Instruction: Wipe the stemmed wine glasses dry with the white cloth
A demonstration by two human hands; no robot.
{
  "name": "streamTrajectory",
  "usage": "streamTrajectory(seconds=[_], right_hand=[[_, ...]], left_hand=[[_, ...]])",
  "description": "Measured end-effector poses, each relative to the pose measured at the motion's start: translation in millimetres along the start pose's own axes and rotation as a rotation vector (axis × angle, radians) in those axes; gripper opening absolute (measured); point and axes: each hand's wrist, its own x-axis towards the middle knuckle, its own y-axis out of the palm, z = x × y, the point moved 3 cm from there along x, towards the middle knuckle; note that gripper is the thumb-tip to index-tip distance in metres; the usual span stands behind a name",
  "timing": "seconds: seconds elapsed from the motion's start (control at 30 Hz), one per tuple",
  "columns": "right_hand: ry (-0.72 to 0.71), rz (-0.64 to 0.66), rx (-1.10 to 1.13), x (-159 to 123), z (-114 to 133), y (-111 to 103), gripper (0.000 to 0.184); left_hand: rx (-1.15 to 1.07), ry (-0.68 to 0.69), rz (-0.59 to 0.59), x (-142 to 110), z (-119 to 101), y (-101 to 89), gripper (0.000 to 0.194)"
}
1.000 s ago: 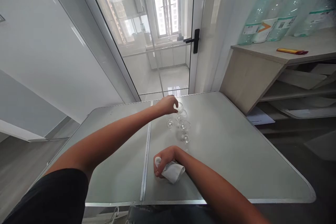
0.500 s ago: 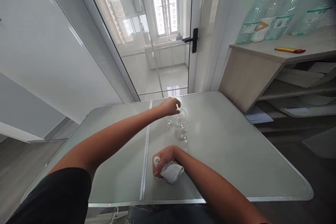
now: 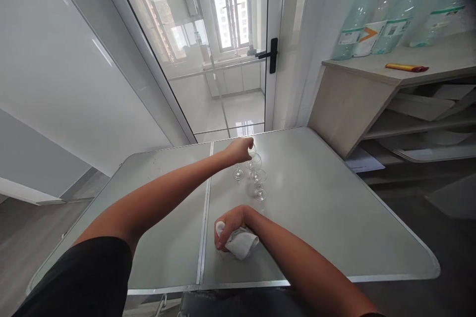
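Several clear stemmed wine glasses stand close together on the pale table [image 3: 305, 218]. My left hand [image 3: 240, 150] reaches to the far end of the group, its thumb and fingers curled around the bowl of the farthest wine glass [image 3: 252, 149]. The hand partly hides that glass. Under my left wrist shows the foot of another wine glass [image 3: 238, 174]. Closer to me are a middle wine glass [image 3: 258, 175] and a glass foot [image 3: 260, 193]. Near the front edge, my right hand [image 3: 231, 225] is closed around a crumpled white cloth [image 3: 243, 244].
A metal seam [image 3: 203, 228] runs across the table. Behind it stands a glass door [image 3: 223, 84] with a black handle [image 3: 273, 55]. At right, a wooden shelf [image 3: 345, 99] carries several plastic bottles [image 3: 351, 29] and a yellow-and-red packet [image 3: 405, 67].
My left hand stays at the farthest glass, shifting slightly right and then back. The right hand keeps the cloth in the same place. The whole view drifts slightly.
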Motion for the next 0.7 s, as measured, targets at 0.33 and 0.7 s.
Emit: streamTrajectory(seconds=[0.33, 0.7], right_hand=[[0.009, 0.001, 0.032, 1.4, -1.7, 0.8, 0.04], [0.048, -0.035, 0.038, 3.2, -4.2, -0.8, 0.039]], left_hand=[[-0.054, -0.134, 0.1, 9.3, -1.9, 5.1, 0.037], [-0.01, -0.171, 0.134, 16.1, -6.4, 6.0, 0.015]])
